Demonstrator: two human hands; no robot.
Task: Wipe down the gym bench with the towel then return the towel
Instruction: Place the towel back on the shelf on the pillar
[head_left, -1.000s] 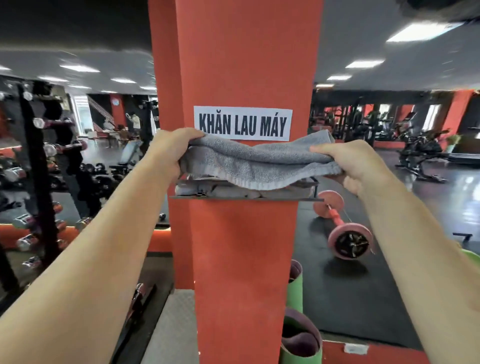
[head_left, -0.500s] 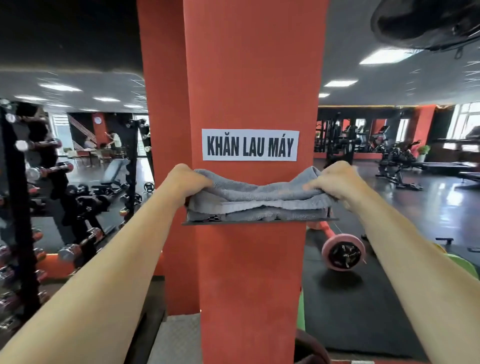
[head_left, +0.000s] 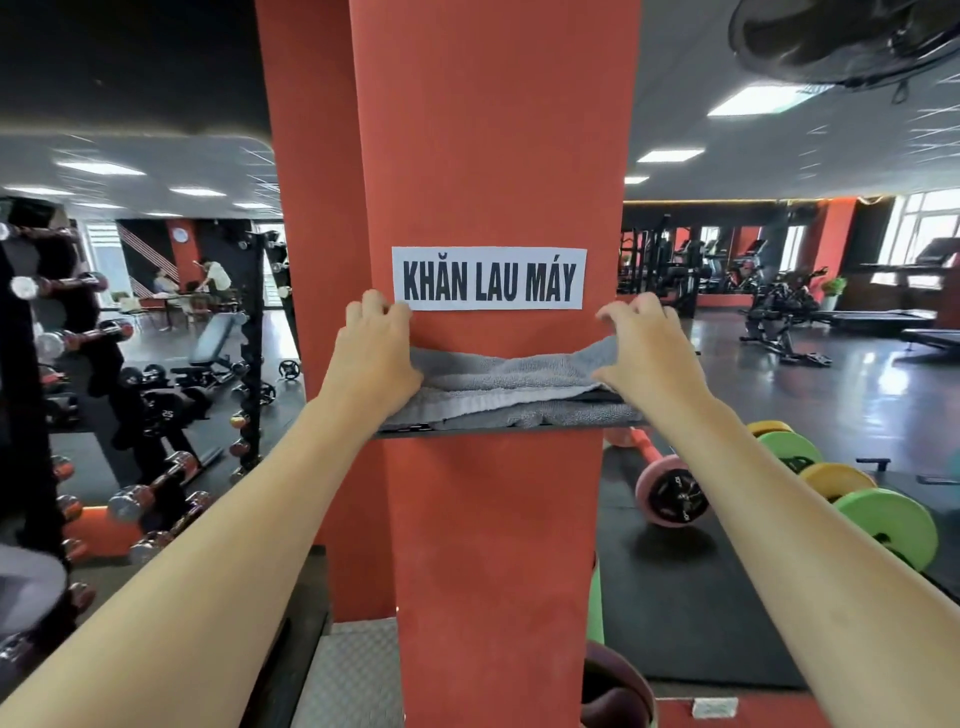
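Note:
The grey towel lies folded on top of other grey towels on a small dark shelf fixed to the red pillar, just under a white paper sign. My left hand rests at the towel's left end, fingers spread and lifted against the pillar. At the towel's right end is my right hand, fingers arched and apart, only the thumb touching the cloth. Neither hand grips the towel. A dark adjustable gym bench stands far back on the left.
A dumbbell rack fills the left side. To the right of the pillar, a pink barbell and green and yellow weight plates lie on black floor mats. Exercise machines stand at the back right. Two people sit at a far table.
The towel has come down from above the shelf onto the stack. Both hands have let go of it and lifted their fingers. The camera has tilted upward.

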